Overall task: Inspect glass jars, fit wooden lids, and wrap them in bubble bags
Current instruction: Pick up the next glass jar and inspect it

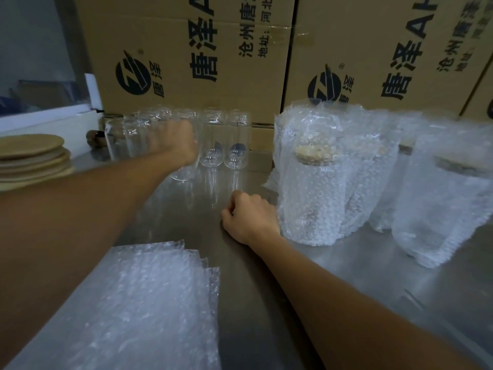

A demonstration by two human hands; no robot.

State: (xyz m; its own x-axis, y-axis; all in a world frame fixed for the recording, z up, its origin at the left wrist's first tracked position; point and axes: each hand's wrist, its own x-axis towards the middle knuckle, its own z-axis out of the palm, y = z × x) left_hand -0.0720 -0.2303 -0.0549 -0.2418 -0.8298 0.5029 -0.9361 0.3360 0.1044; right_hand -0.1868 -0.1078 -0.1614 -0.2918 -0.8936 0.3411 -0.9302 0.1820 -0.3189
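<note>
Two hands: both are over the steel worktop (186, 209), the left reaching far out, the right resting near the middle.
Left hand (177, 145): at about 11 o'clock, blurred, fingers wrapped round a clear glass jar (184, 166) at the front of the group of bare jars; the jar's base shows below the hand.
Right hand (249, 216): knuckles up on the worktop at centre, fingers curled in on themselves with nothing in them, just beside the nearest wrapped jar.
Bare jars (224, 140): a cluster of lidless clear jars at 12 o'clock, standing upright against the cardboard boxes (186, 49).
Wrapped jars (312, 188): several upright at 2 to 3 o'clock, each in a bubble bag; a wooden lid shows through the wrap of the nearest.
Wooden lids (32, 153): a stack of round discs at 9 o'clock, at the left edge of the worktop.
Bubble bags (128, 303): a flat pile at 7 o'clock, edges fanned out, under the left forearm in view.
Boxes: brown cartons with black printed lettering fill the back from 12 to 2 o'clock.
</note>
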